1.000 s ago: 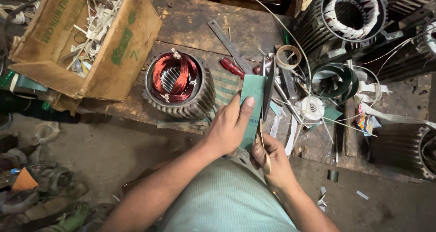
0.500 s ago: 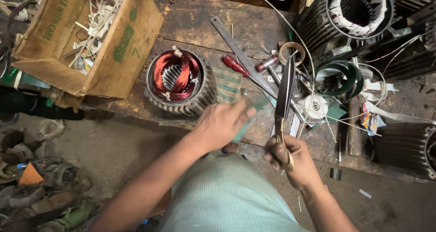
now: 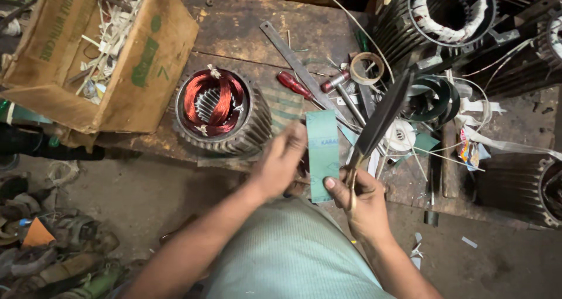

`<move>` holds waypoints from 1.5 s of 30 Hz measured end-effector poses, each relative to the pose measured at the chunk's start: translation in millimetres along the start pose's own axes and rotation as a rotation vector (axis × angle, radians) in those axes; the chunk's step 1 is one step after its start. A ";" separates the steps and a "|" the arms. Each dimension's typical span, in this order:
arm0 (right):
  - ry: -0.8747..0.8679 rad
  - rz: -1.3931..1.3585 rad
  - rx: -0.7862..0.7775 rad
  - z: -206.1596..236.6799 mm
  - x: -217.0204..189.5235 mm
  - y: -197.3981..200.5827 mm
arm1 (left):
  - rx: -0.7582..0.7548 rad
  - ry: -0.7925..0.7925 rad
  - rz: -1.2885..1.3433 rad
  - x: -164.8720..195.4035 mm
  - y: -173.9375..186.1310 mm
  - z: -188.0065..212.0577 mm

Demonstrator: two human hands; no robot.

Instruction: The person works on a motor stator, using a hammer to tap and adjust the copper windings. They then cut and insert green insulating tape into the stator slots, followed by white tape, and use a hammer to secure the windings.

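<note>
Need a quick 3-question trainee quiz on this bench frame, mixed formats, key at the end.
1. True or false: the right hand holds scissors.
2. What does the left hand hold up? A) green paper strip B) red screwdriver C) tape roll
3. Fill in: the copper-wound stator sits to the ____ of the cardboard box in the picture.

Key: 1 true; 2 A; 3 right.
</note>
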State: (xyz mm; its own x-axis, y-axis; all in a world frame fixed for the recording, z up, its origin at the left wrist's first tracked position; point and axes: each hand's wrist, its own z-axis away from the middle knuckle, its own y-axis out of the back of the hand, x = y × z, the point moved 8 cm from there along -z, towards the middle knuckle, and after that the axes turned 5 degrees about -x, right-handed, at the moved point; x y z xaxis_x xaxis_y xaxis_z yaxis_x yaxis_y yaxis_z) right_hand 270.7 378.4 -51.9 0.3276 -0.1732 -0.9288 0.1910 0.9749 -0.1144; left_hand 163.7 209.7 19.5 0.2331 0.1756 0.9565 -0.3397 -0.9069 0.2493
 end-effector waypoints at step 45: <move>0.255 1.321 -0.062 -71.2 -11.3 -15.3 | -0.291 -0.634 -0.434 39.2 54.7 75.6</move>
State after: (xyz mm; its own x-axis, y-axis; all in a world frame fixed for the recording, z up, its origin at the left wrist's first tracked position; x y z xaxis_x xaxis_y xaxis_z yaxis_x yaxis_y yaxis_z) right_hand 198.2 375.5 -64.8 0.0517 0.9178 -0.3936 -0.1758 0.3963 0.9011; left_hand 223.1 138.0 59.2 0.8389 0.1589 0.5206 -0.3037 -0.6571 0.6900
